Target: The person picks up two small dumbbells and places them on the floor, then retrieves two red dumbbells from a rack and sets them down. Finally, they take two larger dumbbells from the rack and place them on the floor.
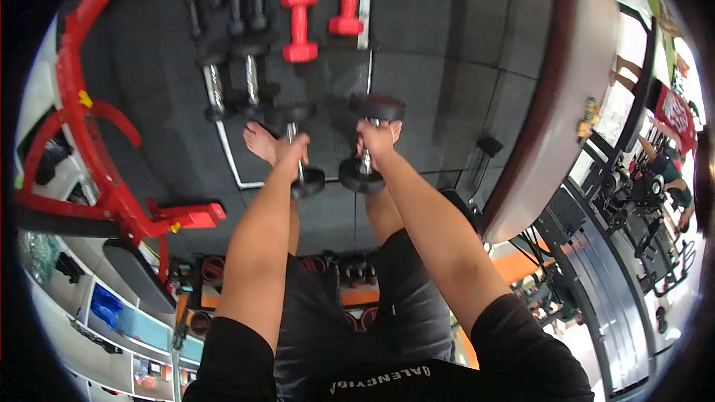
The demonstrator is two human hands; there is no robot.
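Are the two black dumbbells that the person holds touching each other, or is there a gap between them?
Apart. The head view shows dark floor between the left dumbbell in the left hand and the right dumbbell in the right hand.

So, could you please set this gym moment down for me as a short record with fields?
setting: gym floor of dark rubber mat
left hand: closed around the handle of a black dumbbell
right hand: closed around the handle of a second black dumbbell
arms: both stretched down in front of the body
on the floor beyond: two red dumbbells, a row of other black dumbbells
to the left: red machine frame
visible below: one bare foot
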